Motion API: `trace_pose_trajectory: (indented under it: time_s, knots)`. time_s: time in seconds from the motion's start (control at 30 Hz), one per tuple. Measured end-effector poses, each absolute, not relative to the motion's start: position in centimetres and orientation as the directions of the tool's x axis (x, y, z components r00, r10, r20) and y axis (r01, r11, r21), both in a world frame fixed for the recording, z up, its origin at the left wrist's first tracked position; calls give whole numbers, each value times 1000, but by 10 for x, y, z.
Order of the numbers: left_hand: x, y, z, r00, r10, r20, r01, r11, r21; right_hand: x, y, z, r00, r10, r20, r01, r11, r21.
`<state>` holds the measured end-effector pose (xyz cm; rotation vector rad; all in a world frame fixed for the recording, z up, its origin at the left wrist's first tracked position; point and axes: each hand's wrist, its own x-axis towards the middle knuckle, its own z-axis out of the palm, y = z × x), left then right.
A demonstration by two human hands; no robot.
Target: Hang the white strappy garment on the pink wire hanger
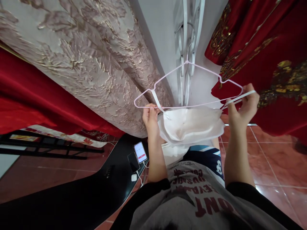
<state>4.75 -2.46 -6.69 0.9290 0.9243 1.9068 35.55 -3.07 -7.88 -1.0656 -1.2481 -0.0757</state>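
Red cloth (35, 92): draped at the far left, above a black rack (43, 149).
Worktop (72, 195): black and glossy, set at the near left.
Brocade cloth (96, 64): hung on the far left, patterned with raised pale flowers.
Phones: a dark phone (133, 162) and, just right of it, a lit phone (140, 152) are laid on the worktop, with white cables attached.
Left hand (151, 116): grip clamped on the hanger's lower bar, near its left end.
Left strap (157, 100): looped over the left notch.
Hanger (187, 62): pale pink, held between both hands, hook pointed far; whether the white rack (184, 19) is touched cannot be told.
White garment (192, 123): suspended just near of the lower bar.
Right hand (242, 110): grip closed on the right strap (240, 96), drawn out beside the hanger's right end.
Red gown (249, 70): hung at the far right, gold-trimmed.
Tiled floor (271, 159): seen at the near right.
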Motion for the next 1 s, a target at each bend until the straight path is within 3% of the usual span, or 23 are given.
trace_pose_trajectory:
  time_s: [0.17, 0.3, 0.47, 0.53, 0.7, 0.83, 1.0]
  knots:
    - [48, -27, -66, -410, 883, 227, -366, -388, 846, 366, -20, -28, 228, 642, 732, 612, 491, -620]
    - [50, -26, -67, -379, 903, 204, -398, -358, 845, 351, -15, 4, 131, 694, 708, 620, 500, -605]
    - [49, -28, -66, -379, 896, 230, -339, -366, 867, 316, -23, -9, 148, 525, 838, 670, 571, -476]
    - [49, -30, -65, -361, 903, 235, -339, -361, 869, 301, -28, -23, 116, 510, 853, 637, 620, -457]
    - [53, -36, -72, -328, 933, 150, -409, -283, 868, 275, -28, -53, -309, 717, 625, 542, 673, -504]
    - [49, -45, -77, -271, 957, 99, -324, -188, 927, 272, -28, -67, -223, 739, 636, 621, 610, -492]
    - [26, -62, -56, -16, 988, 152, -65, -153, 986, 274, -39, -67, -140, 726, 673, 588, 608, -534]
